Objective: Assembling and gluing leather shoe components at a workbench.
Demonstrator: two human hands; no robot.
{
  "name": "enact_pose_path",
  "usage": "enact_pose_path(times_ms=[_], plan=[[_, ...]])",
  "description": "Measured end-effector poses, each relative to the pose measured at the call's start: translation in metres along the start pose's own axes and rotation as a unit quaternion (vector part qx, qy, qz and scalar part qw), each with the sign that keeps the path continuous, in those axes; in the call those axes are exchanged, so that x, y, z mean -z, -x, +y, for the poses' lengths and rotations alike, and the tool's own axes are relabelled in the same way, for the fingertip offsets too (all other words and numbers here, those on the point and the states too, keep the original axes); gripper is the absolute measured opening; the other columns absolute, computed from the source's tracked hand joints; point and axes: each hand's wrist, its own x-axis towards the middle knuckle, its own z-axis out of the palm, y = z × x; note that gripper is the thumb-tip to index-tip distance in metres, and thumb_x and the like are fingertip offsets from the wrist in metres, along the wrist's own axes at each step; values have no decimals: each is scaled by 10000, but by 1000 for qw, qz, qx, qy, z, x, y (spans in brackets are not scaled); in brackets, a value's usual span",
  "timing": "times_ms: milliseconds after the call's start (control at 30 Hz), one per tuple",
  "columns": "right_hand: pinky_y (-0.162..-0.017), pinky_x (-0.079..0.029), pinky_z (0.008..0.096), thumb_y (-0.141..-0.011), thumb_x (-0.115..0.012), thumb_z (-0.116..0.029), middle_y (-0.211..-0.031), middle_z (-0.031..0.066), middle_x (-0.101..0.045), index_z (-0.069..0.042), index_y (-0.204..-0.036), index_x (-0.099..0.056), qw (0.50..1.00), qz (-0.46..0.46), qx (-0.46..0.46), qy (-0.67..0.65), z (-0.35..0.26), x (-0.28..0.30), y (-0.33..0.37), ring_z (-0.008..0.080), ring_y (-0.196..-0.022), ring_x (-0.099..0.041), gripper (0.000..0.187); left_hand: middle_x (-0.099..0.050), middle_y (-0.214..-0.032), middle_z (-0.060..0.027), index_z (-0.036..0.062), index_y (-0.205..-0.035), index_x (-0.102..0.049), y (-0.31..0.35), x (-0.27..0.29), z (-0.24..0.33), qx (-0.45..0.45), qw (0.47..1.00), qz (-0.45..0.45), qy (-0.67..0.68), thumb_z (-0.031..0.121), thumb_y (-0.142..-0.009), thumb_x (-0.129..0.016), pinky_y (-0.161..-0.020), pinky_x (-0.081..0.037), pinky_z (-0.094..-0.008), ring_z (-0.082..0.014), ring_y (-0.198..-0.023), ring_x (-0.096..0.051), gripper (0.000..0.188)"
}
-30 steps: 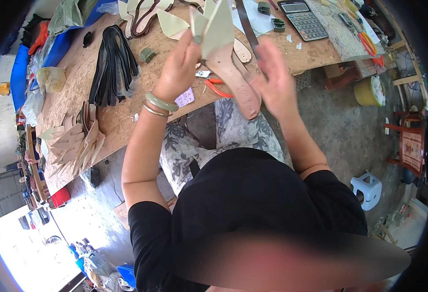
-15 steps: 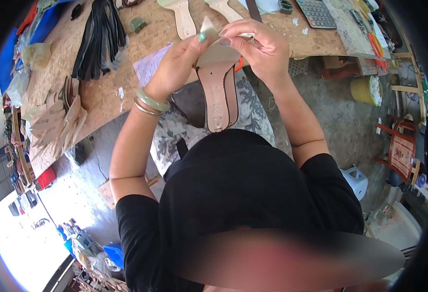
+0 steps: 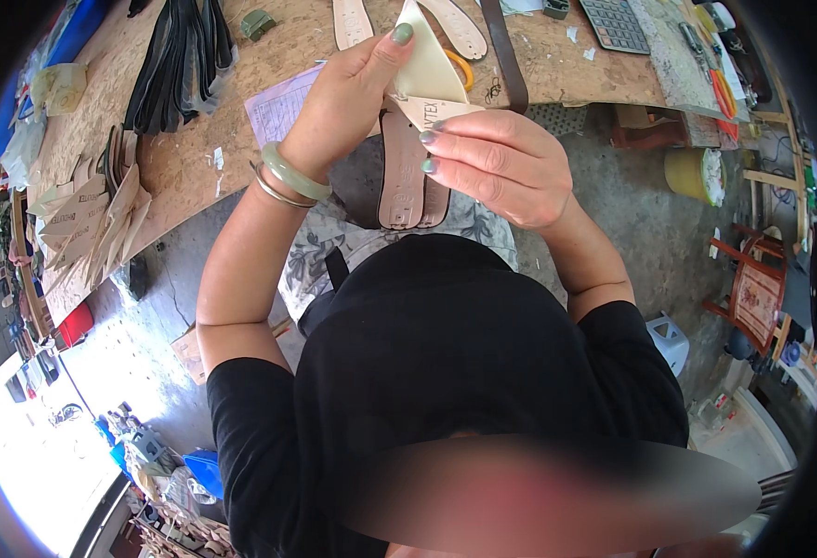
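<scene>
Between my two hands is a thin cream sheet (image 3: 432, 67) with a pointed top and a printed tan flap (image 3: 438, 113) at its lower end. My left hand (image 3: 348, 98), with a pale green bangle (image 3: 295, 175) at its wrist, pinches the sheet's left edge under the thumb. My right hand (image 3: 511, 167) has its fingers closed on the flap. Whether the flap is a fold or a separate layer I cannot tell. Just below, two tan shoe insoles (image 3: 404, 177) with dark edges lie side by side over my lap, partly covered by my right fingers.
More insoles (image 3: 460, 28) lie on the wooden table, beside a dark strap (image 3: 506, 56) and an orange-yellow loop (image 3: 461, 67). To the left are black strips (image 3: 181, 65), a lilac paper (image 3: 283, 107) and stacked tan pieces (image 3: 92, 219). A calculator (image 3: 610, 25) and a yellow bucket (image 3: 692, 174) are on the right.
My right hand has come down and toward me, drawing the printed flap into view. The cream sheet now stands spread above it. My left hand still pinches the sheet.
</scene>
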Motion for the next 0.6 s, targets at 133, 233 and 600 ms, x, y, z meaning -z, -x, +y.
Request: enact_pose_path(times_ms=[133, 233, 600], plan=[[-689, -564, 313, -653, -700, -58, -897, 95, -692, -12, -844, -699, 1000, -5, 12, -3, -1, 2, 0, 244, -840, -674, 196, -616, -809, -13, -47, -1064, -649, 1, 0, 7, 28, 1000, -9, 7, 467, -1003, -466, -677, -446, -230, -67, -750, -507, 549], [-698, -576, 304, -667, -740, -20, -908, 97, -700, -17, -829, -688, 1000, -15, 21, -1, -3, 4, 0, 246, -851, -677, 171, -630, -836, -21, -56, -1070, -647, 3, -3, 10, 21, 1000, 3, 19, 465, -1002, -471, -694, -453, -229, -71, -771, -523, 554], [-681, -577, 317, -665, -752, -36, -905, 85, -699, -29, -811, -690, 1000, -4, 15, -11, -9, 5, 0, 240, -854, -671, 158, -593, -776, -1, -52, -1020, -647, -1, -3, 7, 3, 999, 17, 29, 463, -1004, -470, -647, -433, -230, -66, -727, -494, 545]])
